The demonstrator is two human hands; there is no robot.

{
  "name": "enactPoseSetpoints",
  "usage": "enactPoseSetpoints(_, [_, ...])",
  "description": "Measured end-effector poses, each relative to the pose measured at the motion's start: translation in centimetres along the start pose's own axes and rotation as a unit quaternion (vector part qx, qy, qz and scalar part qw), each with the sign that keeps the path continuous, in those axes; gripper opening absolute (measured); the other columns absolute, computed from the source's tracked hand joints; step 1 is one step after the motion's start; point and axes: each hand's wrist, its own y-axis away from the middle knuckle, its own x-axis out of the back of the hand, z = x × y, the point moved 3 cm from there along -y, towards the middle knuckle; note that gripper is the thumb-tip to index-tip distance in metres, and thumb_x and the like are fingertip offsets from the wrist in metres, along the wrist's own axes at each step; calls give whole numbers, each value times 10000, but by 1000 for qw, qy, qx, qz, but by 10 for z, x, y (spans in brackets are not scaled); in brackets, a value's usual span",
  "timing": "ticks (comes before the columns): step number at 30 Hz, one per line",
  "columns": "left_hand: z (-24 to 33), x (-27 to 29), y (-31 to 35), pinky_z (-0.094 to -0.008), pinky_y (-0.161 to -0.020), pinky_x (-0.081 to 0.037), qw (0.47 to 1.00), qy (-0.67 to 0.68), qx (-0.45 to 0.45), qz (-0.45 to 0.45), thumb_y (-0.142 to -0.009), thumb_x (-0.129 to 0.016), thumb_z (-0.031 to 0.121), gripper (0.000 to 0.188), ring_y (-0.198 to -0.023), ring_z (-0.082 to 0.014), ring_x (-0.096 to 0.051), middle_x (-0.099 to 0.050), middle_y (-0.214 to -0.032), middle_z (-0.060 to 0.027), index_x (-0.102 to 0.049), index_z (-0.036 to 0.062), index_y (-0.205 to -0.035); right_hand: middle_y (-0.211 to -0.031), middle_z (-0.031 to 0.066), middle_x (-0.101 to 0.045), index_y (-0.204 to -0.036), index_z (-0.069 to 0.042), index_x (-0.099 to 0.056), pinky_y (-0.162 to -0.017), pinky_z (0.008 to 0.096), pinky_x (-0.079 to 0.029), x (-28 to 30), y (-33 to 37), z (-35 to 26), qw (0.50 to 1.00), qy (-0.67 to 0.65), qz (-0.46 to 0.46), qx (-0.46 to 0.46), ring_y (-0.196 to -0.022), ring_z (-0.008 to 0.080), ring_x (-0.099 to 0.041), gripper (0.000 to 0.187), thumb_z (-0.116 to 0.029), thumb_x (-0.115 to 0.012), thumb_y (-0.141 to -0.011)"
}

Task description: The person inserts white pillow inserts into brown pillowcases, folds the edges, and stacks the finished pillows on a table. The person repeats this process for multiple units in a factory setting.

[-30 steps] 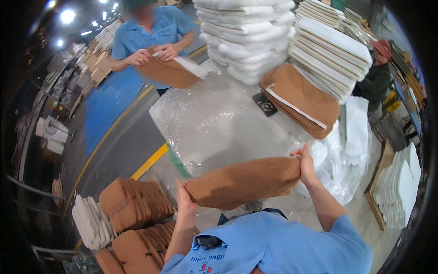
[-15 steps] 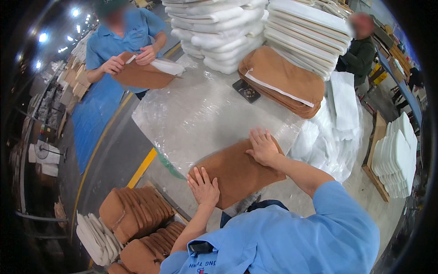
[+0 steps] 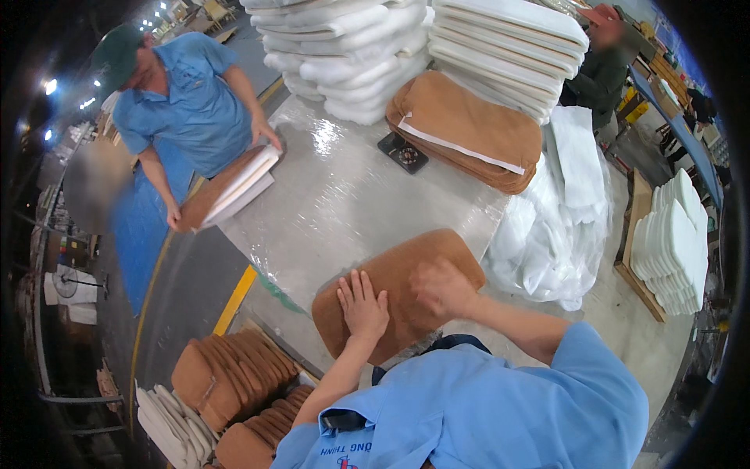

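Note:
A brown fabric cushion (image 3: 406,313) lies at the near edge of the plastic-covered table (image 3: 312,227). My left hand (image 3: 364,306) rests flat on its left part, fingers spread and holding nothing. Over the cushion's right part is my right hand (image 3: 444,288), smeared by motion, so its fingers cannot be made out. Farther back lies a pile of brown cushion covers (image 3: 469,129) with a white strip along the edge. Beside that pile sits a small black square object (image 3: 403,152). At the far left a co-worker in a blue shirt holds a brown cover (image 3: 205,202) with white padding (image 3: 241,187) showing.
Tall stacks of white padding (image 3: 344,59) and folded white pads (image 3: 508,55) stand at the back. Clear plastic wrapping (image 3: 543,242) bulges at the table's right. Brown cushions (image 3: 230,371) are stacked low on my left; white pads (image 3: 668,250) stand on a pallet at right.
My right hand has moved left and nearer over the cushion. My left hand has slid slightly inward. The co-worker has turned and brought the cover down to the table's left edge.

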Motion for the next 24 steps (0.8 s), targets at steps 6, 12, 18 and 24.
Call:
enactPoseSetpoints(6, [17, -6, 2, -615, -1310, -121, 998, -43, -35, -5, -1059, -553, 448, 786, -1604, -533, -126, -202, -1750, -248, -326, -22, -1647, -1733, 133, -319, -1631, -46, -399, -1302, 587, -205, 10, -2, 41, 966, 155, -35, -204, -1621, 337, -238, 713, -457, -544, -1068])
enactPoseSetpoints(12, [17, -6, 3, -647, -1299, -84, 997, -56, -39, -21, -1068, -513, 445, 742, -1598, -557, -97, -158, -1757, -265, -321, 69, -1678, -1766, 140, -242, -1658, -38, -349, -1311, 599, -167, 7, -4, 41, 962, 150, -74, -215, -1643, 348, -165, 754, -491, -508, -1077])
enactPoseSetpoints(18, [19, -5, 3, -670, -1287, -116, 996, -69, -55, -1, -1056, -542, 452, 671, -1584, -575, -128, -205, -1752, -237, -408, 193, -1660, -1768, 141, -234, -1662, -48, -348, -1309, 606, -164, 6, -6, 42, 962, 153, -78, -211, -1641, 352, -166, 751, -493, -501, -1078])
enactPoseSetpoints(24, [22, 11, 17, -651, -1273, -196, 987, 32, -156, -1, -1026, -629, 396, 550, -1566, -513, -255, -379, -1686, -177, -585, 201, -1538, -1772, 126, -229, -1665, -65, -347, -1311, 602, -161, 3, -5, 47, 965, 147, -77, -203, -1644, 345, -161, 751, -497, -508, -1073])
